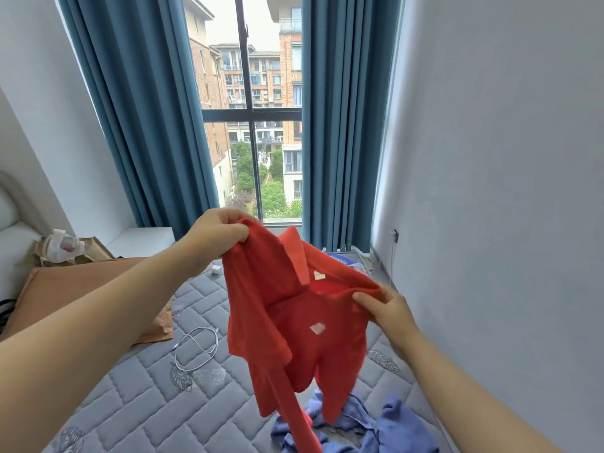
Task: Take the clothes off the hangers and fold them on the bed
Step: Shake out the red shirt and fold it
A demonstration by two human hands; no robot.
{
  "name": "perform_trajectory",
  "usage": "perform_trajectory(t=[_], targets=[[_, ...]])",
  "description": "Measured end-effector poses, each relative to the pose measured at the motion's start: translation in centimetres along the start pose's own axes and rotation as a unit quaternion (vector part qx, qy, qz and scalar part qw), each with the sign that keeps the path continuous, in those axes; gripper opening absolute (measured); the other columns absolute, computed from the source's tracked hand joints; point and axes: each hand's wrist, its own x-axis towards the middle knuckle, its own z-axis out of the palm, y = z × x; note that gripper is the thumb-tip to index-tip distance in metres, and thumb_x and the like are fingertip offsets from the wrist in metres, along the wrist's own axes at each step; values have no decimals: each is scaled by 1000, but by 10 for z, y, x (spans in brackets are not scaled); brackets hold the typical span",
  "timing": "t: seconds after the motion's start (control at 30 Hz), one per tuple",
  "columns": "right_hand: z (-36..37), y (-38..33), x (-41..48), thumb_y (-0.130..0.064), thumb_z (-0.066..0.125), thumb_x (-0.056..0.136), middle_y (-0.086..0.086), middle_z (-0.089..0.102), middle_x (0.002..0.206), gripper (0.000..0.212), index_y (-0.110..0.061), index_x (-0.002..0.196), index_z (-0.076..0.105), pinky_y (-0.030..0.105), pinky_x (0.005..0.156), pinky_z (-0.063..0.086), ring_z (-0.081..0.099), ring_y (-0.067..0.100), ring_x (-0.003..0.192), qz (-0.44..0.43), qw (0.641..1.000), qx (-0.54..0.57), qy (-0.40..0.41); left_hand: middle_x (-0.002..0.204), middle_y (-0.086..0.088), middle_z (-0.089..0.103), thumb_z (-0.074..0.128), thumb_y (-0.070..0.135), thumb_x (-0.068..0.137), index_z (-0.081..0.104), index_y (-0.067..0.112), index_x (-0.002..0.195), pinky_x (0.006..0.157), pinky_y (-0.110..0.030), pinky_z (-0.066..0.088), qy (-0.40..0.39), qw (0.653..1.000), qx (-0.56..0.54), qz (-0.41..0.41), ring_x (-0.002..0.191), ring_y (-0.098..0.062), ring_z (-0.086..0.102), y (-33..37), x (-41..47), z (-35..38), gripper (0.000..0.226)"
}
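Grey quilted mattress (130, 403) fills a bedroom beneath a tall window (251, 142) framed by teal curtains (147, 109), as a person holds a red collared shirt (294, 322) in the air above the mattress's middle. The left hand (215, 233), raised higher, pinches one shoulder of the shirt between thumb and curled fingers. The right hand (389, 308), lower and nearer the wall-side edge, grasps the opposite shoulder the same way. The garment hangs tilted, with its collar open toward the camera (a pale label shows inside the neck) and one sleeve trailing down. Beneath its hem, at the mattress's near edge, lies a crumpled blue garment (392, 426). A white cable (196, 348) is looped on the mattress left of the shirt, just beside a brown cardboard sheet (81, 289) along the left edge. A small white plug (215, 270) sits further back, and what may be a blue printed packet (343, 259) lies at the far right corner.
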Motion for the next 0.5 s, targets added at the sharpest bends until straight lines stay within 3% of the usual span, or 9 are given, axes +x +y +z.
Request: perform_trajectory(t=[0.13,0.27,0.37,0.43,0.5], targets=[[-6,-27,12,-10,67,89,-10,71,79,15,-25,90,68,14,68,51,64,1,72,-112,987,-100,50,69,-9,58,34,-12,76,74,12,93,65,-28,39,-103,990,80,-45,65,-21,48,-19,-8,-2,49],[-4,-50,20,-21,66,91,-11,71,82,6,-26,90,68,13,69,47,63,0,75,-179,964,-192,39,53,5,56,38,-6,82,71,13,73,52,-20,38,-121,988,81,-45,51,-8,49,-26,-15,7,40],[-3,-63,22,-23,66,91,-8,70,84,4,-27,90,68,14,70,47,62,2,76,-204,950,-234,23,55,2,48,54,28,84,59,19,54,51,-24,32,-141,988,-9,-67,46,-10,42,-29,-17,10,32],[-3,-69,22,-22,66,90,-9,68,81,5,-26,88,68,10,67,44,60,-3,71,-212,947,-242,16,60,0,59,53,56,88,66,17,58,58,-25,40,-146,987,-10,-70,51,-12,52,-32,-16,10,51],[-3,-75,21,-21,67,90,-10,67,79,3,-23,88,68,9,66,44,59,-4,70,-219,944,-246,16,74,-4,73,59,66,78,75,14,72,69,-24,49,-125,991,36,-36,65,-12,65,-37,-15,12,55]])
